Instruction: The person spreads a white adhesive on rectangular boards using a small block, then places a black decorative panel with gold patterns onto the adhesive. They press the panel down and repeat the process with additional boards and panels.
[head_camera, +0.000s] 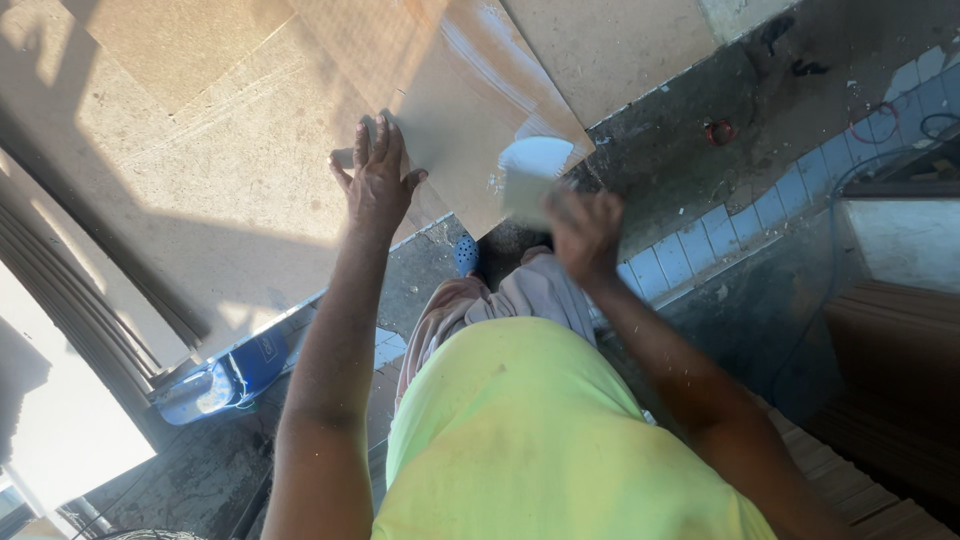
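The big tan floor tile (470, 120) under your hands is a flat, hard square. It looks stiff and heavy, and I think it would crack if you dropped it or bent it. Its top looks smooth, so a wet hand may slip on it. The safest place to hold it is by two edges across from each other, one hand on each side, not by a corner.

Your left hand (377, 180) is spread wide open. The palm and fingers lie flat on the tile, near its left edge. It holds nothing; it just presses down.

Your right hand (585, 232) is curled shut around a pale, flat tool (530, 175) with a rounded end. It is blurry, so I cannot tell just what kind of tool it is. The tool touches the tile near the corner closest to you, just past your right hand. There is a white smear on the tile right beside it.

More tan tiles (200, 150) lie to the left of your left hand. A blue tub (240, 375) sits below your left arm, on the dark floor (700, 150).
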